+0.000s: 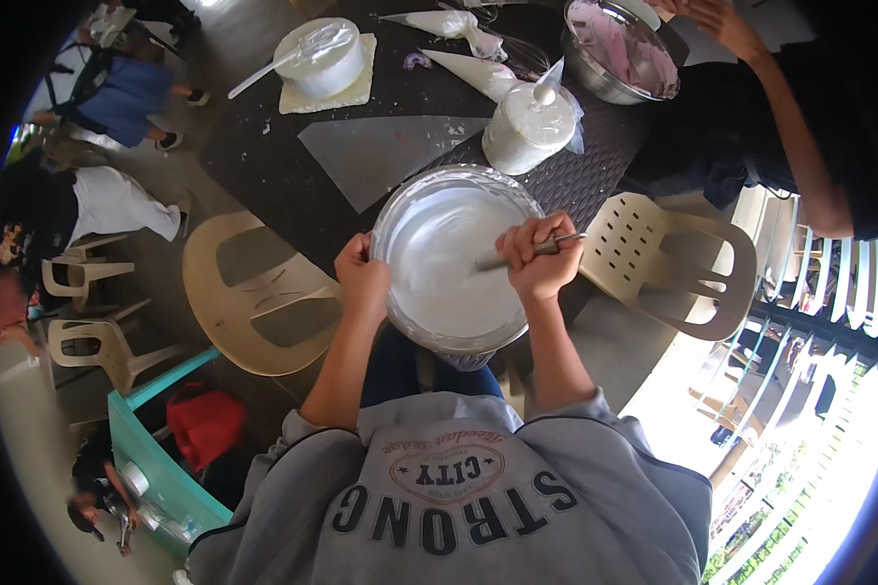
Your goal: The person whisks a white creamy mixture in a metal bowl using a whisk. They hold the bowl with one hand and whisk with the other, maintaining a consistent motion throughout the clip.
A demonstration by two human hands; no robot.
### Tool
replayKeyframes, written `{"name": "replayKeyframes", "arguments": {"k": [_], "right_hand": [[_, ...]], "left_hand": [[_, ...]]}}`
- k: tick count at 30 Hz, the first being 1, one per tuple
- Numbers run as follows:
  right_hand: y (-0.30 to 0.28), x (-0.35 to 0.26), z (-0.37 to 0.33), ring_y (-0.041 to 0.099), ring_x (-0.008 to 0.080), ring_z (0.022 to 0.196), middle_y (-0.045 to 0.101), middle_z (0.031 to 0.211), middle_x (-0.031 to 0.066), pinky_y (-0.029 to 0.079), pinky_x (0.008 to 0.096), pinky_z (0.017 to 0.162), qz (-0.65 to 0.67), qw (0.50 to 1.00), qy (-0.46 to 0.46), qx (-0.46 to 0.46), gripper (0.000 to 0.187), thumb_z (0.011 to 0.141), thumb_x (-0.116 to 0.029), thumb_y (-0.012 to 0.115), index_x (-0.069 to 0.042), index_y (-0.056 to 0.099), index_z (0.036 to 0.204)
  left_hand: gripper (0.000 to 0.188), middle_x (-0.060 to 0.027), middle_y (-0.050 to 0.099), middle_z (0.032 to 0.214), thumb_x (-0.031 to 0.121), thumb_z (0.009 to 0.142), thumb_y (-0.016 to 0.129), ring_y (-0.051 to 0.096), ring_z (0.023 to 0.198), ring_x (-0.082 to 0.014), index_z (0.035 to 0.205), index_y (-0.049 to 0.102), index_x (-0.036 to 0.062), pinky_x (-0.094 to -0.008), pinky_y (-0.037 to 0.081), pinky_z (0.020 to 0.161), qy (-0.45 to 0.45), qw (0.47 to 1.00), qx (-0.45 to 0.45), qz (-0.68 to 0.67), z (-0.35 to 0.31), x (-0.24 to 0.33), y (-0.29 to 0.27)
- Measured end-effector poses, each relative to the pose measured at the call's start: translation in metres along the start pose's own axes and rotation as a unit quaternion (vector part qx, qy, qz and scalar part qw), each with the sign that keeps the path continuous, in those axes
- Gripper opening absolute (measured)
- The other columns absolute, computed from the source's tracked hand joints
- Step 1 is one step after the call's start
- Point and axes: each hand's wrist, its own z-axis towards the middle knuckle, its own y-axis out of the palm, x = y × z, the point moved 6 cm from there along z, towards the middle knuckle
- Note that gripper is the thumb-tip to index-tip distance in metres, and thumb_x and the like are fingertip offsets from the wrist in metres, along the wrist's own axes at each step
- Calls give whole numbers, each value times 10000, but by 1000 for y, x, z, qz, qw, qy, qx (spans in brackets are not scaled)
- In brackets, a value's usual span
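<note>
Bowl [439, 341] of white cream [434, 249] was between the hands, at the near edge of the dark worktop [263, 166]. Hands were apart: left hand [363, 278] clamped on the bowl's left rim; right hand [539, 255] closed in a fist round the handle of a grey tool [498, 262], over the bowl's right side. Tool's lower end was blurred and sunk in the cream; probably a whisk.

Just beyond the bowl, a tall cake [522, 136] stood upright, a cone on its top. Left of it, a clear sheet [380, 151] lay flat. Farther off: a wide cake [322, 78] on a board [361, 95], spatula [293, 60] across its top; piping bags [468, 70]; a steel bowl [610, 90] with pink cream, near a co-worker's hand [717, 24]. Chairs [215, 302] flanked the bowl.
</note>
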Motion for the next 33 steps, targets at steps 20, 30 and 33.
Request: {"name": "replayKeyframes", "arguments": {"k": [20, 30, 33], "right_hand": [[-12, 6, 11, 428, 193, 488, 450, 601, 102, 402, 333, 473, -53, 992, -107, 43, 174, 729, -125, 348, -92, 356, 899], [-16, 10, 9, 445, 143, 473, 445, 563, 61, 411, 307, 479, -96, 987, -4, 132, 196, 806, -107, 576, -53, 411, 714], [-30, -4, 2, 318, 100, 347, 343, 424, -2, 311, 278, 360, -130, 966, -10, 223, 394, 828, -177, 589, -102, 359, 518]], "left_hand": [[168, -9, 466, 680, -112, 540, 341, 370, 572, -68, 619, 420, 13, -201, 258, 475, -4, 997, 40, -60, -8, -23, -16], [190, -1, 469, 656, -113, 529, 356, 391, 536, -75, 629, 448, 19, -219, 248, 414, -18, 996, 32, -82, -5, -28, -8], [199, 1, 462, 648, -117, 533, 359, 382, 528, -74, 634, 462, 21, -221, 248, 413, -10, 996, 27, -86, -4, -28, -16]]}}
